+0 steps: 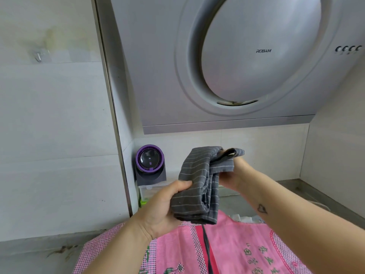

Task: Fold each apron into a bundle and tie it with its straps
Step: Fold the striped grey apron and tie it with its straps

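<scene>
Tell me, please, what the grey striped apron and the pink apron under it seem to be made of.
The grey striped apron looks like soft woven cotton, matte: it folds in limp, creased layers. The pink apron looks like thin printed cloth, also matte, with checked trim; fibre unclear.

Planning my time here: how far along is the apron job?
Done: the grey striped apron is folded into a bundle. In hand: the left hand and right hand grip it in the air, its dark strap hanging loose, untied. Left: tying it, then the pink apron, spread unfolded below.
</scene>
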Demonstrator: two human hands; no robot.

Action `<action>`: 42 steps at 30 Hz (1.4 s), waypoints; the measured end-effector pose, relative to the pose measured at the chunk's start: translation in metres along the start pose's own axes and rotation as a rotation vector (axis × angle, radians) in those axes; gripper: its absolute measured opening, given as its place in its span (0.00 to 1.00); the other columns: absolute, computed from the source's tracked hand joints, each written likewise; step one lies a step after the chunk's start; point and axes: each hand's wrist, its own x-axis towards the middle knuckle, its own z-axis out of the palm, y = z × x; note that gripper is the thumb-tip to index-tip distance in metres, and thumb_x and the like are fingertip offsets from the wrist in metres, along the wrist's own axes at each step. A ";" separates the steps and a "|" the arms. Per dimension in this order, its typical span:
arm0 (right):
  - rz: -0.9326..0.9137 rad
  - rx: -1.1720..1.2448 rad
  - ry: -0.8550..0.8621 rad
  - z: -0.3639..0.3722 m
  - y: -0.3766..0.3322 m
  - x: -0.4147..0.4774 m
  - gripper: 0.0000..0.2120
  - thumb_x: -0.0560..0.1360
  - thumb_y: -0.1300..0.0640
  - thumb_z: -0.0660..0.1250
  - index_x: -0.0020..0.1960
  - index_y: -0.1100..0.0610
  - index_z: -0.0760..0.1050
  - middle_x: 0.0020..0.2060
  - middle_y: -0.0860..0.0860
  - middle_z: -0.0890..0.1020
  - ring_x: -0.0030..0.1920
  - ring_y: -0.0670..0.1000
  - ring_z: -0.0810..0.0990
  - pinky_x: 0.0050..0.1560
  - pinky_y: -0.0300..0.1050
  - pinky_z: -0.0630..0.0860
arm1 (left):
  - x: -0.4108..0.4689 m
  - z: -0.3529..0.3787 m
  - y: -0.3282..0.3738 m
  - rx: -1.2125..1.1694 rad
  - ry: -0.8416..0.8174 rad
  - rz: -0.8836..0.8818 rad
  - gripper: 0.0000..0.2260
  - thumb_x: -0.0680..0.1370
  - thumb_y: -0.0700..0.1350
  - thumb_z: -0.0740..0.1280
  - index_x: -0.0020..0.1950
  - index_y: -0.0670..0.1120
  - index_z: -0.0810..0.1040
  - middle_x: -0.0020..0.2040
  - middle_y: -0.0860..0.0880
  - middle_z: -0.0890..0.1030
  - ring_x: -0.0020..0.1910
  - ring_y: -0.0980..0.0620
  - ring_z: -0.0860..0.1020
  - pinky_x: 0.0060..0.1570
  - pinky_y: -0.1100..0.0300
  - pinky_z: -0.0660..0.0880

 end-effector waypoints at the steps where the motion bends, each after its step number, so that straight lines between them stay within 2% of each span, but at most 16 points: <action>1: 0.003 0.047 0.034 0.000 0.002 0.001 0.15 0.80 0.64 0.48 0.40 0.64 0.69 0.28 0.58 0.79 0.30 0.54 0.80 0.32 0.41 0.77 | -0.001 0.001 0.000 -0.010 0.006 0.007 0.16 0.62 0.44 0.72 0.48 0.40 0.85 0.47 0.40 0.83 0.45 0.45 0.83 0.50 0.52 0.80; 3: 0.018 0.105 0.034 0.001 0.004 0.002 0.16 0.81 0.64 0.46 0.40 0.64 0.68 0.27 0.58 0.79 0.28 0.54 0.80 0.24 0.38 0.75 | -0.001 0.000 0.001 -0.005 0.025 0.029 0.14 0.65 0.42 0.70 0.48 0.39 0.85 0.47 0.40 0.83 0.44 0.45 0.82 0.50 0.52 0.79; 7: 0.032 0.045 0.041 -0.001 0.003 0.000 0.13 0.79 0.65 0.52 0.39 0.63 0.70 0.29 0.57 0.79 0.29 0.51 0.79 0.29 0.40 0.76 | -0.004 -0.004 0.006 0.125 0.112 0.090 0.08 0.69 0.38 0.67 0.43 0.41 0.86 0.42 0.41 0.82 0.39 0.48 0.81 0.43 0.54 0.78; 9: 0.073 -0.055 -0.013 -0.007 -0.006 -0.001 0.04 0.74 0.64 0.60 0.43 0.63 0.72 0.39 0.60 0.81 0.36 0.53 0.81 0.36 0.41 0.78 | -0.008 -0.008 0.010 0.275 0.154 0.134 0.11 0.68 0.38 0.66 0.48 0.43 0.83 0.42 0.44 0.83 0.39 0.49 0.82 0.40 0.57 0.79; 11: 0.139 -0.103 -0.150 -0.016 -0.019 -0.002 0.21 0.63 0.54 0.67 0.53 0.62 0.74 0.49 0.60 0.80 0.47 0.57 0.79 0.46 0.48 0.76 | -0.011 -0.017 0.015 0.454 0.185 0.137 0.16 0.67 0.42 0.63 0.53 0.48 0.80 0.43 0.46 0.84 0.41 0.51 0.82 0.43 0.57 0.78; 13: 0.171 -0.213 -0.219 -0.019 -0.023 -0.003 0.31 0.62 0.45 0.69 0.60 0.60 0.72 0.51 0.58 0.80 0.51 0.57 0.79 0.50 0.52 0.75 | -0.013 -0.022 0.019 0.643 0.189 0.087 0.16 0.67 0.46 0.62 0.53 0.55 0.81 0.47 0.48 0.84 0.46 0.52 0.82 0.50 0.55 0.76; 17: 0.105 -0.553 -0.261 -0.007 -0.013 -0.009 0.23 0.65 0.50 0.75 0.53 0.62 0.75 0.45 0.58 0.84 0.45 0.56 0.83 0.51 0.51 0.80 | -0.011 -0.021 0.027 0.778 0.174 0.048 0.14 0.69 0.48 0.63 0.50 0.61 0.80 0.51 0.49 0.83 0.51 0.49 0.81 0.54 0.52 0.75; 19: -0.005 -0.503 -0.184 -0.006 -0.010 -0.007 0.20 0.63 0.54 0.75 0.50 0.62 0.75 0.40 0.58 0.84 0.39 0.55 0.83 0.41 0.48 0.81 | -0.005 -0.021 0.030 0.711 0.292 0.169 0.12 0.73 0.46 0.66 0.55 0.55 0.77 0.51 0.46 0.81 0.49 0.48 0.80 0.48 0.53 0.76; 22: -0.148 -0.305 -0.083 -0.001 -0.005 -0.006 0.11 0.69 0.61 0.73 0.48 0.63 0.75 0.35 0.57 0.83 0.32 0.54 0.83 0.31 0.43 0.79 | 0.006 -0.017 0.027 0.318 0.450 0.282 0.17 0.72 0.43 0.68 0.61 0.47 0.76 0.58 0.41 0.79 0.53 0.45 0.79 0.45 0.53 0.77; 25: -0.274 -0.305 0.015 0.002 0.000 -0.003 0.12 0.68 0.63 0.74 0.49 0.63 0.76 0.38 0.58 0.84 0.36 0.55 0.83 0.36 0.46 0.80 | 0.008 -0.009 0.022 0.016 0.404 0.262 0.24 0.69 0.45 0.70 0.65 0.43 0.75 0.61 0.39 0.79 0.61 0.41 0.77 0.53 0.48 0.79; 29: -0.338 -0.281 0.041 0.001 -0.001 -0.006 0.13 0.68 0.61 0.74 0.50 0.62 0.77 0.40 0.59 0.83 0.37 0.56 0.83 0.36 0.47 0.80 | 0.006 0.000 0.023 -0.065 0.310 0.255 0.15 0.70 0.41 0.67 0.55 0.42 0.80 0.54 0.39 0.83 0.51 0.44 0.82 0.49 0.51 0.79; 32: -0.270 -0.190 -0.086 -0.002 -0.003 -0.008 0.15 0.71 0.56 0.71 0.55 0.62 0.75 0.44 0.59 0.83 0.41 0.55 0.84 0.39 0.46 0.80 | 0.010 0.000 0.028 0.013 0.382 0.271 0.14 0.69 0.41 0.68 0.54 0.42 0.80 0.51 0.40 0.84 0.46 0.46 0.83 0.45 0.52 0.81; 35: -0.076 -0.111 -0.166 -0.015 0.002 -0.008 0.31 0.80 0.43 0.51 0.69 0.67 0.64 0.66 0.62 0.72 0.61 0.59 0.74 0.53 0.51 0.72 | 0.011 -0.001 0.036 -0.006 0.421 0.330 0.17 0.68 0.41 0.69 0.56 0.42 0.79 0.50 0.41 0.83 0.45 0.46 0.83 0.44 0.50 0.80; 37: 0.086 0.004 -0.241 -0.025 0.026 -0.008 0.28 0.79 0.46 0.49 0.72 0.64 0.61 0.68 0.58 0.70 0.67 0.57 0.70 0.60 0.53 0.69 | 0.012 0.001 0.038 -0.080 0.398 0.349 0.15 0.68 0.42 0.69 0.54 0.43 0.80 0.49 0.42 0.84 0.45 0.46 0.83 0.43 0.51 0.81; 40: 0.144 -0.342 -0.518 -0.019 0.063 -0.009 0.19 0.75 0.55 0.59 0.66 0.57 0.71 0.61 0.52 0.78 0.66 0.53 0.72 0.68 0.53 0.63 | 0.016 0.010 0.034 -0.113 0.356 0.322 0.14 0.67 0.42 0.69 0.51 0.42 0.81 0.46 0.42 0.84 0.42 0.47 0.83 0.38 0.53 0.82; 42: 0.129 -0.516 -0.693 -0.011 0.069 -0.010 0.09 0.77 0.55 0.61 0.53 0.55 0.78 0.45 0.50 0.81 0.51 0.51 0.79 0.64 0.50 0.67 | 0.016 0.015 0.032 -0.100 0.319 0.271 0.14 0.67 0.44 0.69 0.50 0.42 0.81 0.45 0.43 0.84 0.41 0.47 0.83 0.41 0.53 0.82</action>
